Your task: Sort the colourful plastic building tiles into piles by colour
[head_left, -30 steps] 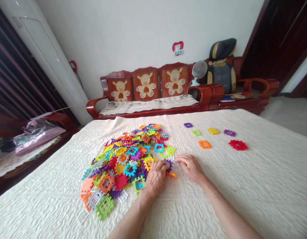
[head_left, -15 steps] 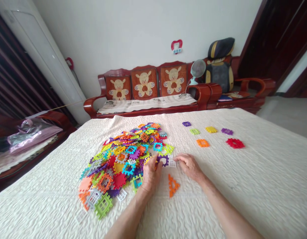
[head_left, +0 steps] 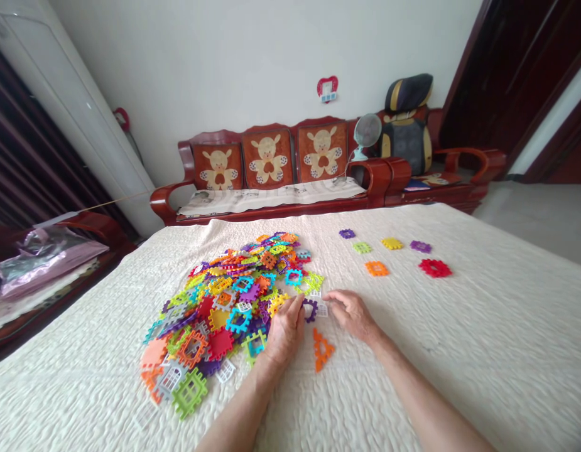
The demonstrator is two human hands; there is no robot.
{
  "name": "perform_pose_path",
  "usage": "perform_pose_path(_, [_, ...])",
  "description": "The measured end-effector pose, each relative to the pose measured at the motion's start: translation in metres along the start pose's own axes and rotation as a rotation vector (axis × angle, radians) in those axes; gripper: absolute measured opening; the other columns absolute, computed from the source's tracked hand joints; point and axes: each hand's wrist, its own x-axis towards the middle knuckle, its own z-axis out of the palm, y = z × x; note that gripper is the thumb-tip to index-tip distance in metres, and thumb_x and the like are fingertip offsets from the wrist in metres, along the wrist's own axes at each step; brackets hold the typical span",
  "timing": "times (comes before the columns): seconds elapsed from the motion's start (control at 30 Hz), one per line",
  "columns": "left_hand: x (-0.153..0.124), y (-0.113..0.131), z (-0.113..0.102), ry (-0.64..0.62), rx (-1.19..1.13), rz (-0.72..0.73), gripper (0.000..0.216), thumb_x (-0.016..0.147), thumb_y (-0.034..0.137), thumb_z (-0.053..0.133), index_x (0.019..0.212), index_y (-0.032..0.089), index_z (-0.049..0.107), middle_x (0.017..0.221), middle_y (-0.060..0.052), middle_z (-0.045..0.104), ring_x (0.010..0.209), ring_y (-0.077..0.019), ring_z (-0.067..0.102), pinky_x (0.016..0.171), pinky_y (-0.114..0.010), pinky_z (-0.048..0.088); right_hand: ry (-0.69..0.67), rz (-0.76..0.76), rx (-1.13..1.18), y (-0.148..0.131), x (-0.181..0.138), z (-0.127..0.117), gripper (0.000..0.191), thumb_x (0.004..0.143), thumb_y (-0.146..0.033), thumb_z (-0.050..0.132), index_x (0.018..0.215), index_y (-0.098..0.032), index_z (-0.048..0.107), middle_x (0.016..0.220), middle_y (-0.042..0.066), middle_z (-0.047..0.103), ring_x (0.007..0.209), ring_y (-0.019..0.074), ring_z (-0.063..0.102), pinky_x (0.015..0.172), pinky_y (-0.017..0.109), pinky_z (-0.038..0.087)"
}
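Pieces point(head_left: 219, 319) lie heaped centre-left; left hand point(head_left: 285, 329) at a purple frame point(head_left: 313, 316), right hand point(head_left: 351, 316) by a white window point(head_left: 322, 309), fingers narrow (grip, cannot tell); upper-centre sofa cloth point(head_left: 271, 198) markings too blurred to read

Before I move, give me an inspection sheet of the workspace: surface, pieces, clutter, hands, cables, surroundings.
Surface: cream quilted cover, rippled.
Job's things: heap of plastic pieces left of centre; purple frame and white window piece between the hands; orange triangle nearer the wearer; six separate pieces farther right.
Clutter: nothing seen on the cover besides pieces.
Left hand: at the heap's right edge, fingers by the purple frame; grip unclear.
Right hand: fingers by the white window piece; contact unclear.
Cables: thin cord at far left, off the cover.
Surroundings: wooden sofa with bear cushions beyond; fan near its right end; plastic bag at left.
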Motion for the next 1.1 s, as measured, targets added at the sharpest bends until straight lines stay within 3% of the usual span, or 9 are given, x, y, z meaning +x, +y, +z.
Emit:
perform_pose_path(0.2, [0.0, -0.002, 0.001, -0.019, 0.071, -0.007, 0.038, 0.09, 0.013, 0.044, 0.127, 0.016, 0.051, 0.108, -0.01, 0.068, 0.096, -0.017, 0.066, 0.081, -0.028, 0.055, -0.086, -0.111, -0.02, -0.021, -0.004, 0.014, 0.05, 0.072, -0.018, 0.061, 0.122, -0.018, 0.056, 0.122, 0.01, 0.063, 0.115, 0.0242, 0.055, 0.101, 0.042, 0.04])
perform_pose_path(0.47, [-0.004, -0.014, 0.01, -0.014, 0.115, 0.08, 0.045, 0.088, 0.011, 0.041, 0.131, 0.019, 0.051, 0.124, -0.011, 0.062, 0.112, -0.0217, 0.061, 0.092, -0.036, 0.053, -0.135, -0.067, -0.106, -0.033, -0.005, 0.02, 0.068, 0.065, -0.027, 0.071, 0.129, -0.016, 0.049, 0.128, 0.012, 0.055, 0.12, 0.0262, 0.048, 0.103, 0.041, 0.037])
perform_pose_path(0.7, [-0.006, -0.022, 0.007, 0.169, 0.058, 0.015, 0.043, 0.087, 0.013, 0.037, 0.127, 0.017, 0.054, 0.125, -0.012, 0.061, 0.118, -0.0224, 0.057, 0.097, -0.038, 0.05, -0.15, -0.031, -0.157, -0.033, -0.004, 0.025, 0.059, 0.064, -0.03, 0.071, 0.119, -0.017, 0.055, 0.116, 0.009, 0.059, 0.111, 0.0257, 0.052, 0.098, 0.04, 0.038])
perform_pose_path(0.9, [-0.002, -0.019, -0.007, 0.318, -0.056, -0.18, 0.033, 0.09, 0.018, 0.036, 0.111, 0.018, 0.061, 0.098, -0.006, 0.071, 0.088, -0.0165, 0.069, 0.078, -0.031, 0.056, -0.131, -0.02, -0.145, -0.032, -0.005, 0.026, 0.056, 0.066, -0.029, 0.07, 0.119, -0.018, 0.056, 0.115, 0.009, 0.058, 0.108, 0.025, 0.052, 0.096, 0.04, 0.038])
perform_pose_path(1.1, [-0.004, -0.014, -0.009, 0.246, -0.091, -0.022, 0.025, 0.088, 0.014, 0.041, 0.098, 0.019, 0.063, 0.092, -0.004, 0.069, 0.079, -0.0131, 0.068, 0.07, -0.024, 0.055, -0.116, 0.013, -0.173, -0.033, -0.004, 0.029, 0.044, 0.066, -0.028, 0.07, 0.109, -0.023, 0.062, 0.108, 0.005, 0.058, 0.102, 0.0229, 0.053, 0.092, 0.038, 0.04])
